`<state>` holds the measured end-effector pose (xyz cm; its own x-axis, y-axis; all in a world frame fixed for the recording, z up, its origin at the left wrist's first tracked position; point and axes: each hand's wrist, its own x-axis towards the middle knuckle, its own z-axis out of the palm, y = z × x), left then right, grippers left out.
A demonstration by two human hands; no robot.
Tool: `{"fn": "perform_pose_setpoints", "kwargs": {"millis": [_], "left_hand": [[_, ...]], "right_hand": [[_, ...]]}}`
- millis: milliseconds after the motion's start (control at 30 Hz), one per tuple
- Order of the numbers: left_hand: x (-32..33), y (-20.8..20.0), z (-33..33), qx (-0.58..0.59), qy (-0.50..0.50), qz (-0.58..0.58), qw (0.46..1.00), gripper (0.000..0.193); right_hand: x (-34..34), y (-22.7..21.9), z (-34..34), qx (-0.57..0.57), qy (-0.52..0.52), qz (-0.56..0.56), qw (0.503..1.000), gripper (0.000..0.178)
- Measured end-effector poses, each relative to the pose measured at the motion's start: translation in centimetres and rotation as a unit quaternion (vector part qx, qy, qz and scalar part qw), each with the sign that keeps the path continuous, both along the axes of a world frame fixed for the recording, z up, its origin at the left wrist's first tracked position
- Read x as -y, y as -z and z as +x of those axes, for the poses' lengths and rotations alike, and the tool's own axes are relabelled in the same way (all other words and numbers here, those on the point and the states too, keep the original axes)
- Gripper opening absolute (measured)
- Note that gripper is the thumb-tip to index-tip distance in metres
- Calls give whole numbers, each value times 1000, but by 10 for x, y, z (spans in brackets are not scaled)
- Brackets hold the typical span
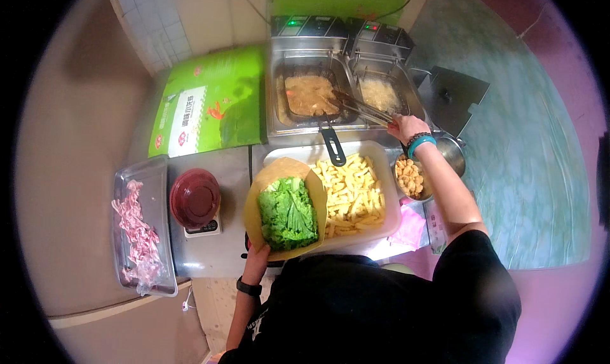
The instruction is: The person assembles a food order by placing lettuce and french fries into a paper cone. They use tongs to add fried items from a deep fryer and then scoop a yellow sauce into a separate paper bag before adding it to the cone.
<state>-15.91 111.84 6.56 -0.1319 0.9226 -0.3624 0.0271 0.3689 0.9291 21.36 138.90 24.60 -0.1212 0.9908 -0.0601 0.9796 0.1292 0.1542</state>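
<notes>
You stand at a metal worktop [235,173], a brown paper-walled container [281,167] of green leafy lettuce [289,215] before you, overlapping the left edge of a translucent white plastic tub [395,205] of pale yellow fries [349,199]. Beyond, the left well of a steel two-well fryer [292,126] holds brownish food; its right well bubbles pale yellow. Golden-brown pieces [410,176] fill part of a round metal bowl [427,189] by your right forearm, while pink meat strips [136,227] lie in a metal tray [155,192] at far left.

Your left hand [257,256] clamps its fingers on the container's near rim, forearm rising from below. Your right hand [410,129] closes around long metal tongs [362,110], arm stretched forward, the tips over the left well; whether they touch food, you cannot tell.
</notes>
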Motion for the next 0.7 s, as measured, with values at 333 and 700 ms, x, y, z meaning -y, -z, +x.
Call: {"fn": "perform_pose_setpoints", "kwargs": {"millis": [333, 700], "left_hand": [[1, -3, 2, 50, 4, 23, 998, 30], [-1, -5, -1, 63, -9, -4, 998, 26]], "right_hand": [[10, 10, -5, -57, 33, -22, 998, 36], [13, 1, -7, -134, 30, 55, 989, 35]]}}
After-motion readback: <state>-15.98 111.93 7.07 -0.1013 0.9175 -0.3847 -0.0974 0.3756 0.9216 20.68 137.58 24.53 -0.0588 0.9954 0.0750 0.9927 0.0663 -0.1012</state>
